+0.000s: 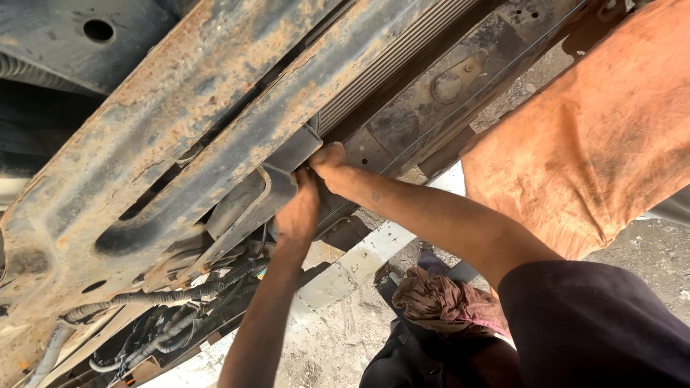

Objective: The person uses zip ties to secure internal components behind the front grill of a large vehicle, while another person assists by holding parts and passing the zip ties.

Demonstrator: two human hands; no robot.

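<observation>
I look up at the rusty underside of a vehicle. My left hand (298, 208) reaches up from below and presses against a dark metal bracket (277, 183) fixed under a rusty frame rail (237, 136). My right hand (329, 162) comes in from the right on a dark-sleeved arm, its fingers curled at the same bracket's upper edge, next to a ribbed grey panel (392, 72). Both hands touch the bracket. The fingertips are hidden behind the metal, so whether either hand holds a tool or fastener does not show.
Corrugated cable conduits (165, 298) hang under the frame at lower left. A large rust-orange painted body panel (596, 136) fills the upper right. A person with a brown cloth (442, 302) crouches below. Dusty ground (345, 338) and a white painted kerb lie beneath.
</observation>
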